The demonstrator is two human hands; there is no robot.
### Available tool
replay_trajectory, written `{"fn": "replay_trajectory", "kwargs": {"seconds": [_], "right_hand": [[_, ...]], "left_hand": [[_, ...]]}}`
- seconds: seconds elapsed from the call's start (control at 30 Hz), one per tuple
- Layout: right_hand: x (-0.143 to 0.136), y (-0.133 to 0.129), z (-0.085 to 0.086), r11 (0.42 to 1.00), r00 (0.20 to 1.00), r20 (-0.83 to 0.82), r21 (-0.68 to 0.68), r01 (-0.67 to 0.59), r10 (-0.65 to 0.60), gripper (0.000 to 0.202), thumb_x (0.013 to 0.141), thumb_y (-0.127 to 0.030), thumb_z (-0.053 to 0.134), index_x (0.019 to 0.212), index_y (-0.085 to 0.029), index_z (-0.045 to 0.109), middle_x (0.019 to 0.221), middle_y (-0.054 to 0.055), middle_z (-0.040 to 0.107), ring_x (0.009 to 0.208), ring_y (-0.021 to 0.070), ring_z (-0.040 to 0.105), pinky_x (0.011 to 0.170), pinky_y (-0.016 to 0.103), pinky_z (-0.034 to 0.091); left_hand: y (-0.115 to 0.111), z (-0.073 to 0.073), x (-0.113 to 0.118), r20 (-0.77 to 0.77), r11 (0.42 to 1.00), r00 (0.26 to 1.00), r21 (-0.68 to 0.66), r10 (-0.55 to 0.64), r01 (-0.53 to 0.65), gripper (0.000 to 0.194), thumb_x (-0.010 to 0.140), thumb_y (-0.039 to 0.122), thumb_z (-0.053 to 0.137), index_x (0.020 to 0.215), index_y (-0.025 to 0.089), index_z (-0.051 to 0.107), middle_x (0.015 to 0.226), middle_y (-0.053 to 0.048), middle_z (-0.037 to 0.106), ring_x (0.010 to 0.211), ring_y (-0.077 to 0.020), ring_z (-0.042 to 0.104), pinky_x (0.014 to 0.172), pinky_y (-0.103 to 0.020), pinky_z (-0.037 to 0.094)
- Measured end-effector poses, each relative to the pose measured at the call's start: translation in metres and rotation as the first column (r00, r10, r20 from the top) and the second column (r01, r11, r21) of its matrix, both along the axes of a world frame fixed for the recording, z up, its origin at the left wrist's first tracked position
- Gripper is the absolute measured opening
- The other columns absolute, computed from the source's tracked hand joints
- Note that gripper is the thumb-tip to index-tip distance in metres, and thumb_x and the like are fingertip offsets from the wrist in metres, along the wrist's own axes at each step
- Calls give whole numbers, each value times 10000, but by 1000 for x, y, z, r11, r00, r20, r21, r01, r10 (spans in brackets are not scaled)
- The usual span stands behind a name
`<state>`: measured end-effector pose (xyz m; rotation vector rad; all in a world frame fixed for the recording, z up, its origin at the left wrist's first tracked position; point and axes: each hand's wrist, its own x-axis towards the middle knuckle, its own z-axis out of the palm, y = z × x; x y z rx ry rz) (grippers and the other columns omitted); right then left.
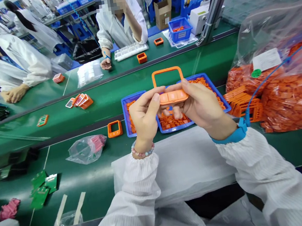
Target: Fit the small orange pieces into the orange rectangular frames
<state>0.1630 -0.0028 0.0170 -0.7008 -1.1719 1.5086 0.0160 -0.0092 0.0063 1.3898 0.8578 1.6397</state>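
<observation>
An orange plastic frame [166, 70] is held up over blue trays [127, 125] of small orange parts [170, 122]. Its near side shows a pale orange strip [173, 96] with several raised segments. My left hand [145, 113] is closed on the left end of this piece, thumb on top. My right hand [204, 105] grips the right end, its fingers partly hidden below. The far edge of the frame stands free above both hands. Another orange frame [114, 129] lies on the green table left of the trays.
Bags of orange parts [292, 100] and stacked orange frames [244, 105] sit at right. White sheeting [186, 164] lies under my forearms. A plastic bag [87, 150] and green boards [40, 196] are at left. A person [121, 23] sits across the green conveyor [104, 101].
</observation>
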Motion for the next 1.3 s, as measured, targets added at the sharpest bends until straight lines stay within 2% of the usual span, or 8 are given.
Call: {"fn": "replay_trajectory", "kwargs": {"seconds": [0.3, 0.63, 0.73, 0.83, 0.9, 1.0, 1.13, 1.3], "right_hand": [[3, -11, 9, 1000, 1000, -6, -4, -22, 22, 590, 883, -739, 606, 967, -177, 766, 646, 24, 688, 475, 141, 633, 471, 264, 529], [3, -10, 8, 999, 1000, 14, -43, -20, 20, 619, 909, -744, 560, 993, -165, 763, 664, 31, 691, 489, 133, 633, 473, 250, 518], [2, -7, 6, 999, 999, 39, -14, 38, -38, 607, 894, -743, 584, 977, -166, 756, 622, 18, 662, 493, 137, 635, 470, 245, 510], [1, -6, 5, 986, 985, 66, 52, 159, -163, 491, 817, -672, 737, 920, -192, 735, 623, -1, 655, 512, 140, 641, 487, 250, 518], [0, -6, 4, 966, 966, 83, 110, 235, -245, 427, 772, -612, 811, 864, -206, 711, 637, -4, 656, 519, 141, 636, 487, 256, 510], [-2, -6, 1, 937, 938, 131, 185, 295, -321, 381, 810, -589, 789, 828, -222, 687, 590, -14, 610, 495, 137, 593, 464, 264, 462], [-6, -3, -8, 910, 912, 154, 237, 339, -380, 353, 855, -571, 754, 821, -227, 680, 568, -31, 538, 479, 111, 489, 444, 249, 383], [-11, -2, -15, 871, 888, 120, 288, 397, -444, 347, 859, -529, 766, 776, -203, 679, 693, -3, 597, 594, 103, 516, 512, 235, 407]], "left_hand": [[-10, 7, 1, 16, 997, 1000, 78, -4, 3, 292, 913, 506, 698, 1088, 277, 742, 687, 20, 682, 447, -109, 599, 441, -257, 524], [-7, 5, 1, 2, 997, 1000, 72, -18, 18, 280, 935, 504, 670, 1063, 261, 720, 678, 25, 673, 440, -108, 595, 428, -246, 498], [-7, 7, 1, -28, 997, 1000, 81, 14, -11, 264, 923, 488, 694, 1038, 250, 710, 628, 38, 652, 428, -101, 582, 426, -232, 485], [-8, 10, 4, -80, 997, 996, 62, 45, -40, 278, 892, 463, 741, 1070, 254, 693, 610, 46, 650, 432, -99, 582, 445, -226, 488], [-10, 11, 6, -102, 997, 992, 35, 69, -65, 351, 885, 460, 749, 1170, 272, 666, 667, 37, 690, 446, -94, 588, 466, -226, 494], [-10, 9, 8, -120, 996, 990, -24, 78, -82, 428, 890, 479, 734, 1256, 280, 636, 779, 8, 745, 458, -84, 583, 467, -224, 481], [-6, 4, 9, -132, 990, 988, -104, 86, -100, 428, 815, 473, 810, 1135, 213, 693, 862, -35, 768, 466, -67, 557, 410, -207, 401], [-2, 5, 9, -85, 981, 991, -153, 105, -117, 420, 706, 490, 890, 939, 188, 715, 816, -31, 752, 479, -55, 537, 396, -189, 365]]}}
